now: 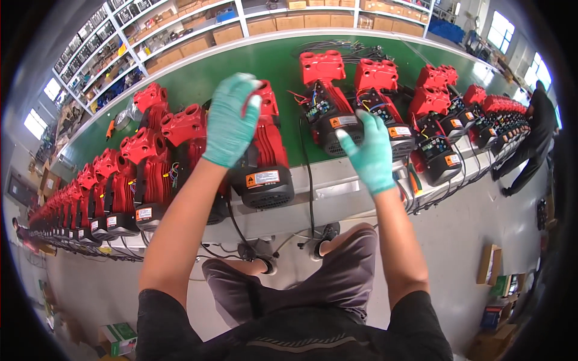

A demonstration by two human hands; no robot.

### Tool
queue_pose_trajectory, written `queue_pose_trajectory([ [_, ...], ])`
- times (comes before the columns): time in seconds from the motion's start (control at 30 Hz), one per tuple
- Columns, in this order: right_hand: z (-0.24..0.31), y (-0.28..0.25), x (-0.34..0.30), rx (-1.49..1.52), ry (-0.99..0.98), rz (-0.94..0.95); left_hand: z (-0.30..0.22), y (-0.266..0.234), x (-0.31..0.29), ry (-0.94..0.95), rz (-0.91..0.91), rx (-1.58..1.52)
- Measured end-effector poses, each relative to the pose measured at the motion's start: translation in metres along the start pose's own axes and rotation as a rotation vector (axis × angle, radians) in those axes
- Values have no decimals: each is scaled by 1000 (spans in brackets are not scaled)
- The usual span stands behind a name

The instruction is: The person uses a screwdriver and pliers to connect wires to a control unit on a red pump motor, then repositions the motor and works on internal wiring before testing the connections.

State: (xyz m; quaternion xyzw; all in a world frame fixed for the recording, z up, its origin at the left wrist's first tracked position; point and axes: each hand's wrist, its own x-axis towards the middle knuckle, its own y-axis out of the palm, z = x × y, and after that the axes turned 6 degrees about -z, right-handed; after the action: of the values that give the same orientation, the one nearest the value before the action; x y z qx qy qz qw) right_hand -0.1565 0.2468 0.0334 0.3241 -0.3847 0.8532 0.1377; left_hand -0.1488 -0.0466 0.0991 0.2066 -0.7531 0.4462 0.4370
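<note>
Both my hands wear green gloves with pale fingertips. My left hand [233, 123] is over the upper left side of a red finned motor unit [271, 144] with a black end cover, its thumb and fingers apart in a curve; whether it touches the red casting is hard to tell. To the right, my right hand [370, 153] has its fingers spread beside the black end of another motor unit [332, 120]. On that unit the wiring box is uncovered, showing a circuit board and coloured wires. The right hand partly hides the neighbouring motor unit [385, 108].
A long row of similar red motors [102, 174] runs along the green-topped bench [198, 81], black cables hanging over its front edge. A bundle of cables [349, 49] lies at the back. Shelves with boxes [295, 23] stand beyond. A person in dark clothes [539, 132] is at far right.
</note>
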Motion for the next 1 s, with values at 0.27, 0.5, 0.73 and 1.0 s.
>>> queue_pose_trajectory([
  [0.27, 18, 29, 32, -504, 42, 351, -18, 125, 35, -362, 212, -250],
  [0.5, 14, 29, 34, -498, 90, 339, -74, 72, 11, 36, 692, -115],
  [0.73, 22, 39, 47, -504, 133, 284, -75, -5, -83, 445, 899, 388],
  [1.0, 50, 11, 42, -456, 245, 492, -53, -13, -75, 521, 942, 298],
])
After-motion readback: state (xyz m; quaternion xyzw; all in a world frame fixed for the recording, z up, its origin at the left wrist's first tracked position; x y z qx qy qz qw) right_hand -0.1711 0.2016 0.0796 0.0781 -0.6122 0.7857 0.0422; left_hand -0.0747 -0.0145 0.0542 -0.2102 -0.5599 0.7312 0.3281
